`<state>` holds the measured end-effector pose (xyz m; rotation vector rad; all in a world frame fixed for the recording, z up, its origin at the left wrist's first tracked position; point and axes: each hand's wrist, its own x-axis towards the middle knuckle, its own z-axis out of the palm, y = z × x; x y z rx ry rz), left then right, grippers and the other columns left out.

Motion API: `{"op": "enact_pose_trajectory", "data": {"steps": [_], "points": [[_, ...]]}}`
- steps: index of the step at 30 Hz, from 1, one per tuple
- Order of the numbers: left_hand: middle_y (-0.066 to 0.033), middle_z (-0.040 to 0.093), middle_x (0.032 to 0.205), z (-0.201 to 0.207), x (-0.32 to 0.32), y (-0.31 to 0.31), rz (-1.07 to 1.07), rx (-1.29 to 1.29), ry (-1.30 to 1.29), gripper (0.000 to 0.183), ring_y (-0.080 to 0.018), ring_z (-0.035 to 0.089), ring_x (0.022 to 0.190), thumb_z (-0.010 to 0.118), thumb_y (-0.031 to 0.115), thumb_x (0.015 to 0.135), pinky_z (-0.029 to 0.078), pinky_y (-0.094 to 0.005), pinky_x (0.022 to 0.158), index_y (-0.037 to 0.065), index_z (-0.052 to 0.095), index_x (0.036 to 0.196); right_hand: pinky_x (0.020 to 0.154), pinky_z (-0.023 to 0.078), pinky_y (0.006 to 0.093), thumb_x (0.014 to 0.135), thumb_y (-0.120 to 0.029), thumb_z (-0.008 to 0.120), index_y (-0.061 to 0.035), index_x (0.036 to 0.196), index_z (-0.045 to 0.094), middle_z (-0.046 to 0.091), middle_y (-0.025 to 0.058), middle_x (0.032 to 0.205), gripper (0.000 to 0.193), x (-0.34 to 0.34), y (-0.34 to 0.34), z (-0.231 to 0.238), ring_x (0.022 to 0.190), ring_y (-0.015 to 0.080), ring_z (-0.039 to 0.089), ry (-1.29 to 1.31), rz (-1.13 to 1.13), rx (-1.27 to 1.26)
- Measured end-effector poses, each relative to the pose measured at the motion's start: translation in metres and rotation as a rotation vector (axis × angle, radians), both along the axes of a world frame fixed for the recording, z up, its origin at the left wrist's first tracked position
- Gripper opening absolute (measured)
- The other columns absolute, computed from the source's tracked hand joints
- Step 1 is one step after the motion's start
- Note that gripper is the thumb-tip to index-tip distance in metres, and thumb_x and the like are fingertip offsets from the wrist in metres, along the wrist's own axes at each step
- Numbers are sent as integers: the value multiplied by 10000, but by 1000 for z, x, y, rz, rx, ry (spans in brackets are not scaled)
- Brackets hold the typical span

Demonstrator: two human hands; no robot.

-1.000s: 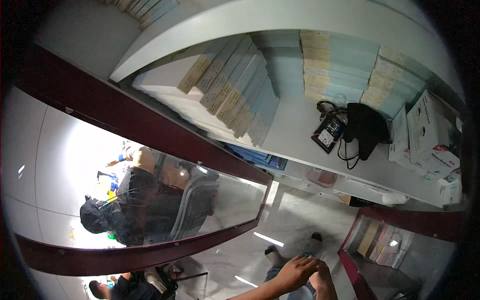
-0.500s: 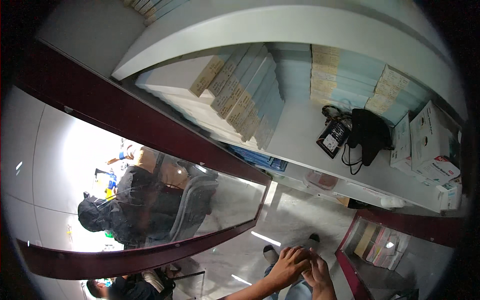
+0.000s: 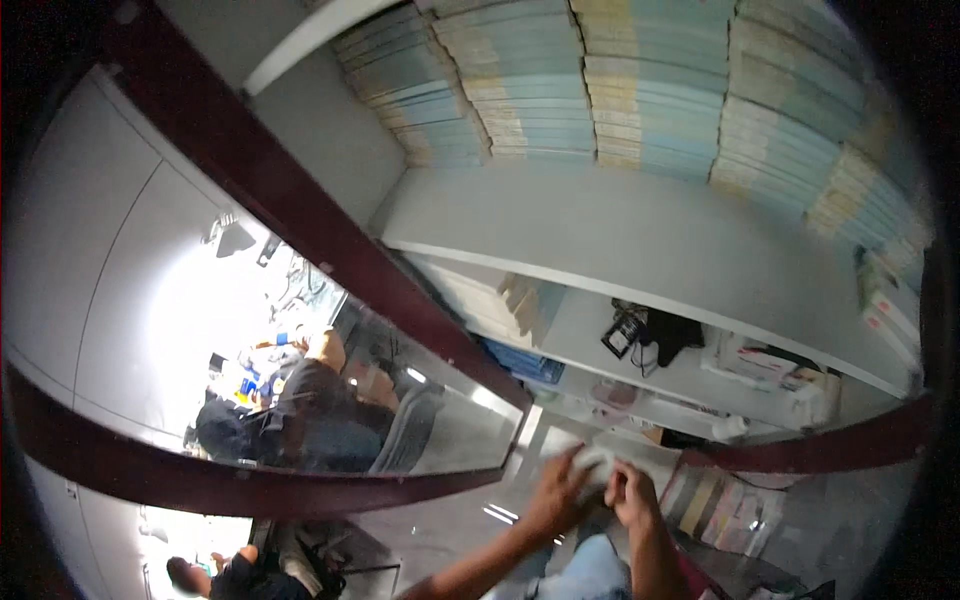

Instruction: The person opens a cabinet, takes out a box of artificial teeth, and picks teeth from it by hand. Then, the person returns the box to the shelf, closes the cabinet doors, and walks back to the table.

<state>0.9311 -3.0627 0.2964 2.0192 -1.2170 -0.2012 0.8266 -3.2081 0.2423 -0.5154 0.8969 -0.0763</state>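
My left hand (image 3: pixel 560 496) is raised low in the middle, its fingers apart and slightly blurred, with nothing visible in it. Just beside it, my right hand (image 3: pixel 632 494) has its fingers bent together. Whether anything small is pinched there is hidden. A narrow gap separates the two hands, and neither touches the shelves. Beyond them stands a white shelf unit (image 3: pixel 600 225). Closest to the hands on its lower levels are a pinkish clear container (image 3: pixel 612 397) and a white rolled or bottle-like item (image 3: pixel 730 428).
Tall stacks of pale blue and cream booklets (image 3: pixel 530 100) fill the upper shelf. Below lie a black bag-like item (image 3: pixel 672 338) and a dark card-like packet (image 3: pixel 622 335). A dark red window frame (image 3: pixel 300 210) runs along the left; through the glass a person (image 3: pixel 300 420) sits.
The view has tilted up, bringing the upper shelf's stacks into sight. My hands, clasped against each other before, have come apart; the left hand's fingers have spread.
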Motion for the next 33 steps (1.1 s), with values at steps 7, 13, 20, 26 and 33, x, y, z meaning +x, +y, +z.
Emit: {"op": "enact_pose_trajectory", "data": {"steps": [7, 13, 20, 26, 33], "points": [[-217, 485, 1393, 161, 173, -35, 413, -239, -507, 561, -392, 427, 1329, 709, 115, 819, 328, -514, 1096, 24, 502, 1333, 568, 404, 289, 896, -272, 690, -30, 886, 683, 598, 35, 713, 242, 119, -63, 99, 598, 128, 524, -127, 138, -713], [-124, 549, 1314, 168, 228, -52, 307, 61, -692, 457, -320, 449, 1312, 602, 60, 858, 278, -579, 1107, 65, 533, 1309, 900, 484, 371, 904, -273, 698, -6, 1112, 663, 693, 127, 1062, 340, 211, -63, 167, 983, 221, 653, -280, 35, -1271], [-47, 662, 1048, 142, 260, -56, 335, -265, -753, 321, -275, 585, 1128, 608, 7, 794, 318, -569, 1032, 101, 662, 1096, 975, 442, 397, 871, -233, 707, 4, 1247, 579, 629, 202, 1207, 463, 250, -57, 159, 1153, 308, 590, -386, -78, -1145], [-98, 647, 1079, 146, 263, -59, 367, -333, -777, 304, -302, 575, 1120, 596, 6, 805, 316, -540, 989, 50, 636, 1104, 871, 508, 421, 902, -373, 647, -13, 1153, 637, 688, 191, 1023, 439, 263, -48, 186, 963, 305, 664, -174, 23, -1322], [-88, 665, 1080, 146, 256, -65, 415, -349, -728, 352, -293, 574, 1152, 594, -24, 754, 313, -568, 1031, 72, 649, 1089, 925, 473, 356, 868, -336, 714, -1, 1206, 607, 658, 150, 1172, 488, 258, -54, 219, 1053, 233, 622, -101, 242, -1275]]}}
